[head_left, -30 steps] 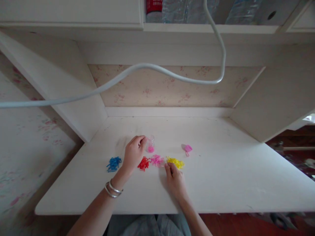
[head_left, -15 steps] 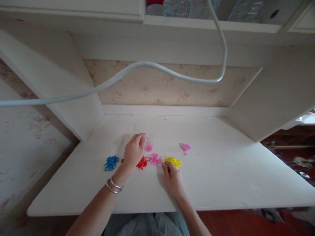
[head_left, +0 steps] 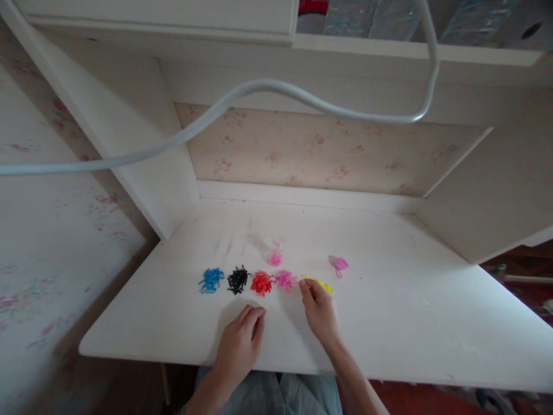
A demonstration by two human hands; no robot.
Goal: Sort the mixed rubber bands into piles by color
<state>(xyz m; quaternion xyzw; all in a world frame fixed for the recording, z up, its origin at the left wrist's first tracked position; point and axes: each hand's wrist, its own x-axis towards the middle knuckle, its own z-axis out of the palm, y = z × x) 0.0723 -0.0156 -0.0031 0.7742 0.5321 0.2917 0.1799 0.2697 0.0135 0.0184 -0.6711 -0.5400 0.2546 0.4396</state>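
Small piles of short elastic bands lie in a row: blue bands point(head_left: 211, 280), black bands point(head_left: 238, 279), red bands point(head_left: 262, 283), pink bands point(head_left: 286, 280) and yellow bands point(head_left: 325, 286). Behind the red and pink piles stands a small clear bottle point(head_left: 279, 246) with pink pieces at its bottom. My left hand point(head_left: 241, 341) rests in front of the red pile, fingers curled closed, with nothing visible in them. Between the pink and yellow piles, my right hand point(head_left: 318, 308) is pinched closed and partly covers the yellow pile; anything in its fingertips is too small to name.
A small pink item with a loop point(head_left: 341, 264) lies right of the bottle. In front of the desk's back wall, a thick white cable point(head_left: 268, 86) crosses the upper view. White side panels flank the white desktop point(head_left: 410, 311), and a shelf point(head_left: 389, 49) hangs above.
My left hand has drawn back from beside the bottle towards the front edge, uncovering the black pile. My right hand stays pinched by the yellow pile. The camera view has shifted.
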